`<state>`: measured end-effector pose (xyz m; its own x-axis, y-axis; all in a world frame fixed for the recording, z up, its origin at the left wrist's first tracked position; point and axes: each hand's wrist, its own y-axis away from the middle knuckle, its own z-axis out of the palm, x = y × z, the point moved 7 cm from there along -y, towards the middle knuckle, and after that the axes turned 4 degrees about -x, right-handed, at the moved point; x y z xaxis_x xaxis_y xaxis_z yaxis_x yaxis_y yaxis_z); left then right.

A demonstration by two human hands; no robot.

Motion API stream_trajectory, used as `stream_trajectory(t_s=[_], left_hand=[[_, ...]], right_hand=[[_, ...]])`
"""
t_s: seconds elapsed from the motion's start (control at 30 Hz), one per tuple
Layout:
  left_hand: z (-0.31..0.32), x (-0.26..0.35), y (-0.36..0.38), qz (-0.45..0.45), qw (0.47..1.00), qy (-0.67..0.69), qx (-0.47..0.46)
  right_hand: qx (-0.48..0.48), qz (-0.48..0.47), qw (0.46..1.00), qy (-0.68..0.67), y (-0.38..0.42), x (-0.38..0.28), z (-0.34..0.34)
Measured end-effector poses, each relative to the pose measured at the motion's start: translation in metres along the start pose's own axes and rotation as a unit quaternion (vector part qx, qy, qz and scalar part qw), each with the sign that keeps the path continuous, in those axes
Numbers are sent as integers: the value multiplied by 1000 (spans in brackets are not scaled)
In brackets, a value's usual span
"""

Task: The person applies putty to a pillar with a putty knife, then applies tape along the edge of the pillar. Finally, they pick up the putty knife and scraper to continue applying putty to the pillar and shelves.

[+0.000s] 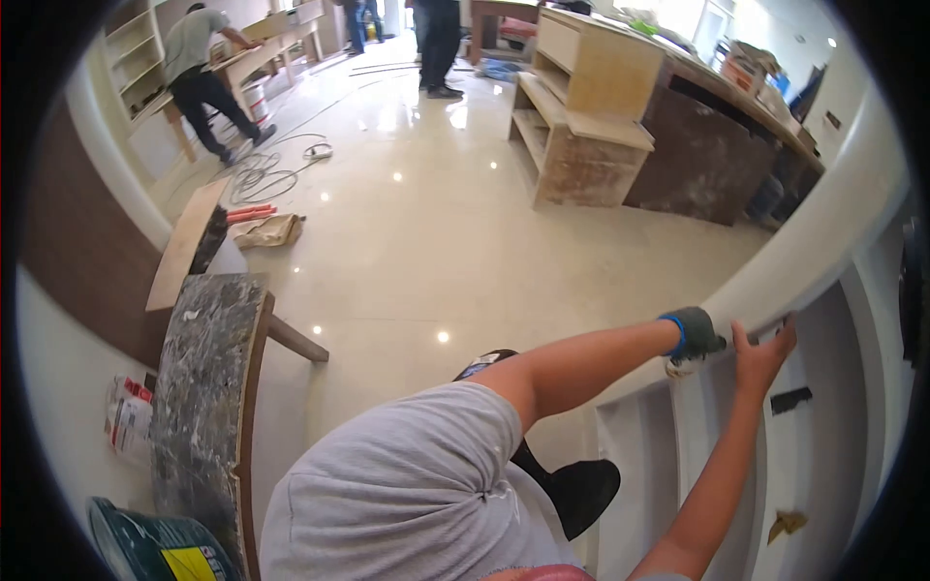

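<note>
My left hand (pixel 696 334), in a dark green glove with a blue cuff, is closed at the edge of a white curved cabinet (pixel 809 247). Something small and whitish shows under its fingers, too hidden to name. Bare and with thumb and fingers spread, my right hand (pixel 762 356) rests at the same cabinet's edge, just right of the glove. Below both hands are the cabinet's white inner compartments. A dark strip (pixel 791 400) and a brown scrap (pixel 787 524) lie inside them.
A paint-stained bench (pixel 208 387) stands at left, with a green bucket (pixel 160 542) below. Cables (pixel 266 174) and a brown paper bag (pixel 266 230) lie on the glossy floor. A wooden step-shaped unit (pixel 591 155) stands ahead. A person (pixel 203 73) bends over a workbench; others stand farther back.
</note>
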<state>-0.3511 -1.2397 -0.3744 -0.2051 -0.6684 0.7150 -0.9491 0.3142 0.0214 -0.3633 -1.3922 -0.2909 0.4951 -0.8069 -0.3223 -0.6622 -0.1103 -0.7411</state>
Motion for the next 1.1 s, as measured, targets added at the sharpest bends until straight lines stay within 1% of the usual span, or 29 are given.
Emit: stream_trajectory(t_s=[0.1, 0.2, 0.33, 0.4, 0.47, 0.5, 0.53, 0.57, 0.63, 0.67, 0.7, 0.73, 0.77, 0.8, 0.87, 0.97, 1.03, 1.07, 1.1], left_hand=[[5, -1, -5, 9, 999, -36, -20], [2, 1, -1, 30, 999, -16, -5], [-8, 6, 17, 9, 1000, 20, -1], [1, -1, 12, 7, 1000, 29, 7], [24, -22, -7, 64, 994, 65, 53], [33, -23, -15, 93, 989, 85, 74], [23, -10, 4, 144, 979, 111, 93], [21, -6, 11, 146, 976, 142, 83], [20, -9, 15, 103, 960, 258, 34], [24, -12, 14, 65, 939, 337, -2], [27, -14, 13, 31, 911, 410, -33], [29, -15, 13, 7, 890, 453, -53], [28, -13, 12, 3, 892, 449, -53], [30, -12, 9, 16, 890, 454, -51], [17, -3, 15, 35, 957, 286, -30], [13, 1, 27, -6, 927, 374, -35], [14, -1, 17, 97, 965, 236, 62], [20, -4, 9, 143, 970, 159, 112], [29, -9, 2, 177, 965, 105, 165]], right_hand=[[-14, 20, 1000, 12, 2, -2, 2], [-19, 32, 999, 17, 7, -4, 3], [-29, 38, 998, 29, 8, -2, 7], [-31, 36, 998, 29, 8, 0, 6], [-24, 23, 999, 33, 11, 7, 10], [-40, 41, 998, 30, 13, 6, 11], [-36, 40, 998, 27, 15, 7, 13], [-33, 39, 998, 26, 16, 9, 15], [-44, 49, 998, 10, 14, 3, 13], [-38, 23, 999, 27, 15, 0, 13], [-46, 40, 998, 17, 15, -2, 12], [-48, 42, 997, 41, 17, 4, 15], [-44, 54, 996, 54, 20, 4, 14], [-50, 64, 995, 54, 20, 1, 12], [-62, 98, 992, 44, 19, -9, 5], [-51, 87, 994, 52, 20, -6, 10], [-46, 83, 994, 58, 21, -2, 12], [-44, 78, 994, 58, 21, 0, 13], [-39, 62, 996, 52, 20, 2, 14]])
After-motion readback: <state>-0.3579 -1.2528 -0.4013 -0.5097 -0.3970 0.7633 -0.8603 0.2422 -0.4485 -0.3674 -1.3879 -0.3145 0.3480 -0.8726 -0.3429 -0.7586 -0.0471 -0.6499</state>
